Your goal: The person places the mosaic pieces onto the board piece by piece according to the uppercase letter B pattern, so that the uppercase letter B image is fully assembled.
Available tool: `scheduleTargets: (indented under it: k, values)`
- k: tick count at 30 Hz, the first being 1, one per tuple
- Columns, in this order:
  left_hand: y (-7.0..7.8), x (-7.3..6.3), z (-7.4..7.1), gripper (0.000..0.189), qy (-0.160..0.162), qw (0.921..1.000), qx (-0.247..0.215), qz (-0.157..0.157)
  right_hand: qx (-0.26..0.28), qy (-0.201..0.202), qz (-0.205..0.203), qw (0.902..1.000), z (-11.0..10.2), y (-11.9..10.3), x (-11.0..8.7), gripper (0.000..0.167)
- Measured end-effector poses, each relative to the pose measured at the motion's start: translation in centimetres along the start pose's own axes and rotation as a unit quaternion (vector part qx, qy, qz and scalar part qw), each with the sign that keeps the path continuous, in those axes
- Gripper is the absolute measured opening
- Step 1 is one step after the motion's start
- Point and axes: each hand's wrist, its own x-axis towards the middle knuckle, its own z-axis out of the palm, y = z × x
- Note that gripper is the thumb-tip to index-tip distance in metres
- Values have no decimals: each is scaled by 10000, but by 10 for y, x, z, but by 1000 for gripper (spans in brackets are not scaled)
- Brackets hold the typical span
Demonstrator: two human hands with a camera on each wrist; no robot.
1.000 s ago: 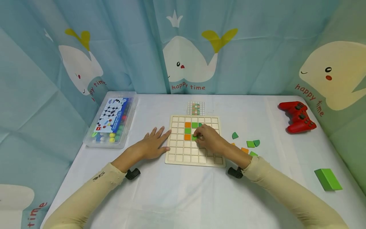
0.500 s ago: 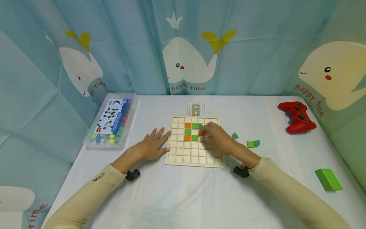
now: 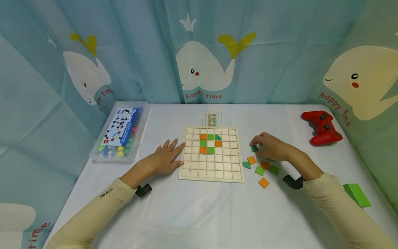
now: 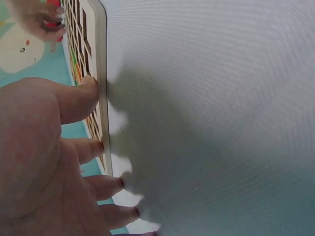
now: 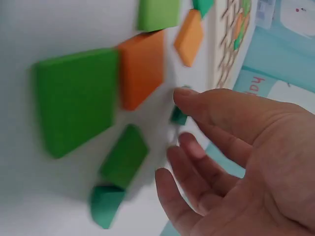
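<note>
My left hand (image 3: 168, 160) lies with spread fingers at the left edge of the wooden grid board (image 3: 194, 166). In the left wrist view, its thumb and a fingertip touch the edge of the board (image 4: 102, 73). Right of the board, my right hand (image 3: 272, 147) pinches a dark green quarter-circle tile (image 3: 254, 148) between thumb and finger, low over the table. In the right wrist view, the thumb partly covers this quarter-circle tile (image 5: 178, 116). Orange squares, green squares and one dark green quarter-circle sit in the board, around a bare cell.
Loose tiles lie by the right hand, among them an orange square (image 3: 264, 183), a light green square (image 3: 259, 170) and a quarter-circle (image 3: 246, 165). A pattern card (image 3: 212, 118) is behind the board. Around stand a plastic box (image 3: 119, 131), red game controller (image 3: 322, 128) and green block (image 3: 357, 195).
My right hand has let go of an orange square in the board and moved right to the dark green quarter-circle tile on the table. My left hand has stayed in place.
</note>
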Motion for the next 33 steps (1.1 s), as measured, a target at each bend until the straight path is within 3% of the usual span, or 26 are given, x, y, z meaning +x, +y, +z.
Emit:
scheduleTargets:
  k: [6,10,14,22,33]
  values:
    - [1,-1,0,76,28,10000,-53,12,71,315,-101,9994,6,11,1,24]
    - [0,-1,0,76,15,10000,-33,0,103,718,219,9971,13,13,8,33]
    - [0,-1,0,77,-14,10000,6,-11,332,821,530,9947,19,11,10,45]
    - [0,-1,0,78,-46,10000,66,-49,654,750,48,9950,20,17,7,33]
    - [1,0,0,77,-65,9999,73,-67,636,1053,76,9924,29,15,8,27]
